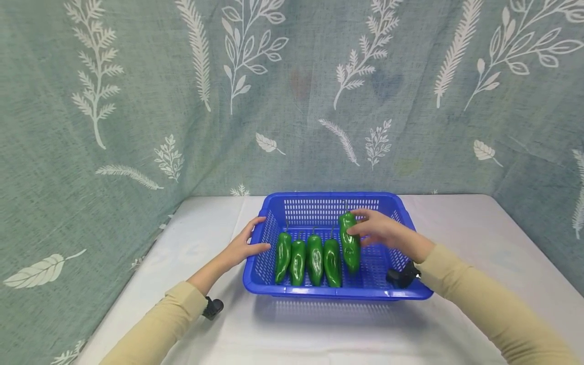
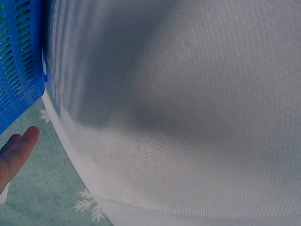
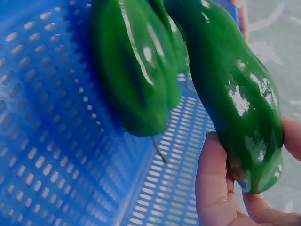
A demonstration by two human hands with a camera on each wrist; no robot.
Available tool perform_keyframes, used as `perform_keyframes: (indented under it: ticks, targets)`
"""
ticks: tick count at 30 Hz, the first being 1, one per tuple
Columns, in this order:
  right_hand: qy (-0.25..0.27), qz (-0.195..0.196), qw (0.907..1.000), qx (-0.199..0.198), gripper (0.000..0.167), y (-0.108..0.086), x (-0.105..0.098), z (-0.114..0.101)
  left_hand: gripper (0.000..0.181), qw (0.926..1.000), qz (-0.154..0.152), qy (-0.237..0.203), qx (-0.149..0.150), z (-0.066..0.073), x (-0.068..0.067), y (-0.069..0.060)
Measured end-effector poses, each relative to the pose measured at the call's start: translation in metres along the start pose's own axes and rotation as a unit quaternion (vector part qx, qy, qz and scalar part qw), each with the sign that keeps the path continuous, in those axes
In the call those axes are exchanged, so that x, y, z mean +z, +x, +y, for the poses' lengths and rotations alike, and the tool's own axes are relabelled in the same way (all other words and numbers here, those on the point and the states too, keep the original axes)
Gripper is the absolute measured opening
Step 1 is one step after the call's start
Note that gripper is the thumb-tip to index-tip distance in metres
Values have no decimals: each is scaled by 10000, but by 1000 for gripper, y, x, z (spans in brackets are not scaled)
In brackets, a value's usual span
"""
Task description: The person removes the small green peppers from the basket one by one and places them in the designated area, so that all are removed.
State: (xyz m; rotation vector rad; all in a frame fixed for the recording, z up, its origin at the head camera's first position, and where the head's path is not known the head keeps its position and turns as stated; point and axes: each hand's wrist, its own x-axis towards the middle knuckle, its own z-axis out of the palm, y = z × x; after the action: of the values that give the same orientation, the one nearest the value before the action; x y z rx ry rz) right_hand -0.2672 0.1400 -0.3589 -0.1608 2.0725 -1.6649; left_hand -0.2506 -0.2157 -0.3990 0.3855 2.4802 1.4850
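Pepper point(image 1: 349, 246) in the right hand point(image 1: 380, 230) is over the basket point(image 1: 337, 292), just right of its middle, stem toward the basket's far wall. That hand pinches it by its upper part near the stem, thumb on one side and fingers on the other, so the grip is narrow, set to the pepper's width. Holding it at that end probably leaves the lower end free to be tilted or set against the basket's floor; whether the tip touches the floor, I cannot tell. The left hand point(image 1: 244, 246) rests at the basket's left rim, thumb and forefinger spread wide and fairly straight. It holds no pepper and seems placed there to steady the basket, though how firmly it presses cannot be told. Inside the basket, four peppers point(image 1: 315, 258) lie side by side in its left and middle part, bodies lengthwise from near wall to far wall, stems all toward the far wall; such a row likely keeps each one flat and easy to reach. The basket is blue plastic with slotted walls and a slotted floor, and under it is a white cloth point(image 1: 319, 337). Behind the basket hangs a leaf-patterned curtain point(image 1: 296, 152).
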Motion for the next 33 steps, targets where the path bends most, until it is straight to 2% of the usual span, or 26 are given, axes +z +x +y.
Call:
perform_keyframes:
  ticks: [6,14,21,33]
  targets:
    - [411,-70,9989,-208,74,-9,-11,-11,77,10000,-24,-93,22,2,1,-1]
    - [544,-90,9971,-532,73,-20,-30,-24,75,9999,11,-78,122,1,0,-2]
    - [251,16,9985,-494,79,-33,-47,-31,74,9999,52,-96,99,1,1,-1]
    - [-270,410,9973,-543,79,-51,-84,-38,74,9998,6,-189,117,-1,0,-1]
